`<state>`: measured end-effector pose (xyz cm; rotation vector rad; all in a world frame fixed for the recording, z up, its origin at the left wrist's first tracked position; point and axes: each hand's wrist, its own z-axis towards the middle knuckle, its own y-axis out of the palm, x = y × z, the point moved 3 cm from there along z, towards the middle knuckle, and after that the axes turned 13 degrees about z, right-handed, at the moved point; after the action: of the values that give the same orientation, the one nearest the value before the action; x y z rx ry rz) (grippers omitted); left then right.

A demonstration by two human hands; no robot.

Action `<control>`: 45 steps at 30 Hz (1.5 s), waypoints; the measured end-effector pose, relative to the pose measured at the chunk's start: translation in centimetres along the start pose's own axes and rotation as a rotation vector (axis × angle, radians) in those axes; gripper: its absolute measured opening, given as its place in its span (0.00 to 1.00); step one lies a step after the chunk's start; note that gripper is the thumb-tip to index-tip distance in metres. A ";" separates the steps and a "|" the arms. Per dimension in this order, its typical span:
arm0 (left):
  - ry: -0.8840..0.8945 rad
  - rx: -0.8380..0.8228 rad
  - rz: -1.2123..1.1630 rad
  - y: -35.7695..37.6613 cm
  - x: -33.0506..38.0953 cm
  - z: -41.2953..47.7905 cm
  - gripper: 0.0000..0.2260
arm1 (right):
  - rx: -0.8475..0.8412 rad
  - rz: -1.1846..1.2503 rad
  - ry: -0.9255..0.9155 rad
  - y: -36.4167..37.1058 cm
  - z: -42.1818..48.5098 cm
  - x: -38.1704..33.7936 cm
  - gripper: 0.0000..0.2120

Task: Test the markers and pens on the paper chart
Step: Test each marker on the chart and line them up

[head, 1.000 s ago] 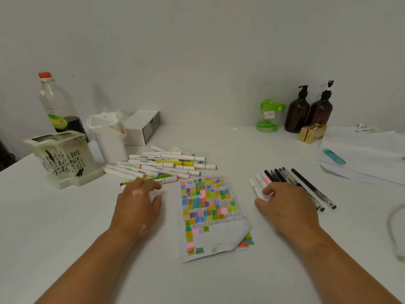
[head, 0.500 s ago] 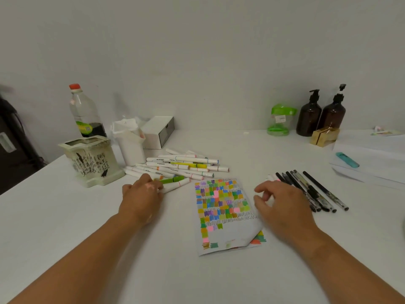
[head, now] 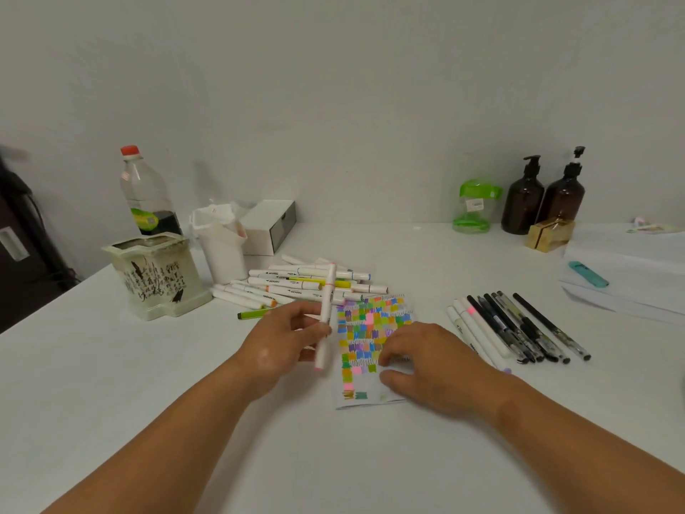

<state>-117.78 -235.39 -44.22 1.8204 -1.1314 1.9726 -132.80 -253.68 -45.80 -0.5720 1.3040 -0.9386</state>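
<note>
The left hand [head: 287,341] has its fingers [head: 302,320] and thumb curled round a white marker [head: 327,309] with pink tips. They pinch it near the middle, so it stands nearly upright, one end just above them and the other just below. Directly to the right of these fingers lies the paper chart [head: 370,322], flat on the white worktop [head: 111,383] and filled with small coloured swatches. The right hand [head: 430,365] rests on the chart's lower right part, fingers [head: 394,348] loosely bent and a little apart, tips down on the paper, the thumb lying below them. Beyond the left fingers is a loose pile of white markers [head: 296,283], and a green marker [head: 255,314] lies just to their left. To the right of the right fingers, a row of black and white pens [head: 519,328] lies side by side. Further left of the left fingers stand a ceramic pot [head: 159,276] with black writing, a white holder [head: 222,246], a white box [head: 268,224] and a clear bottle [head: 146,194] with a red cap. Far beyond the right fingers, by the wall, are a green jar [head: 476,205], two brown pump bottles [head: 543,198] and a gold box [head: 548,235].
</note>
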 end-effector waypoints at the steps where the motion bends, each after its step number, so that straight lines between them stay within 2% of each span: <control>1: -0.008 -0.058 -0.099 0.6 0.3 0.1 0.08 | 0.032 0.041 0.015 -0.2 0.1 0.1 0.13; 3: -0.038 -0.123 -0.237 1.5 0.6 0.6 0.08 | 0.174 0.166 0.040 -0.8 0.1 0.3 0.08; 5: -0.049 -0.159 -0.329 2.5 0.9 1.2 0.06 | 0.288 0.326 0.050 -1.4 0.1 0.2 0.09; 9: 0.000 -0.194 -0.502 4.7 1.0 2.1 0.08 | 0.258 0.566 0.117 -1.2 0.1 -0.5 0.20; 12: 0.033 -0.264 -0.594 5.0 0.4 2.3 0.13 | 0.329 0.632 0.137 -1.1 0.3 0.3 0.11; 16: 0.081 -0.263 -0.673 2.2 -0.1 3.1 0.13 | 0.391 0.773 0.196 -1.7 0.3 2.1 0.09; 18: 0.126 -0.177 -0.506 0.9 -0.2 3.4 0.13 | 0.408 0.845 0.217 -1.9 0.2 2.6 0.07; 21: 0.251 -0.048 0.107 0.5 -0.3 3.2 0.12 | 0.426 0.906 0.228 -2.2 0.2 2.6 0.07; 25: 0.351 -0.096 0.475 2.3 -0.2 2.2 0.16 | 0.445 0.998 0.209 -2.0 0.0 2.3 0.08; 29: 0.441 -0.138 0.541 3.7 0.1 1.1 0.15 | 0.454 1.137 0.202 -1.5 -0.2 1.5 0.15; 32: 0.509 -0.102 0.569 4.3 0.7 0.4 0.14 | 0.360 1.229 0.182 -1.0 -0.3 0.6 0.13; 35: 0.612 -0.037 0.627 4.8 1.5 -0.1 0.15 | 0.265 1.171 0.155 0.0 -0.2 -0.8 0.11; 38: 0.675 -0.021 0.622 5.0 1.7 -0.5 0.16 | 0.277 1.106 0.182 0.2 -0.2 -1.1 0.10; 40: 0.641 -0.007 0.659 4.6 1.3 -0.3 0.19 | 0.356 1.172 0.222 -0.1 -0.3 -0.6 0.07; 42: 0.530 -0.028 0.759 4.0 0.7 0.2 0.27 | 0.414 1.237 0.291 -0.6 -0.3 0.0 0.03; 45: 0.447 -0.094 0.938 4.0 -0.1 0.7 0.31 | 0.345 1.189 0.355 -0.5 -0.5 0.2 0.05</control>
<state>-119.77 -238.53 -45.91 0.7235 -2.0657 2.5045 -133.43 -254.07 -45.58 0.6495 1.4312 -0.2252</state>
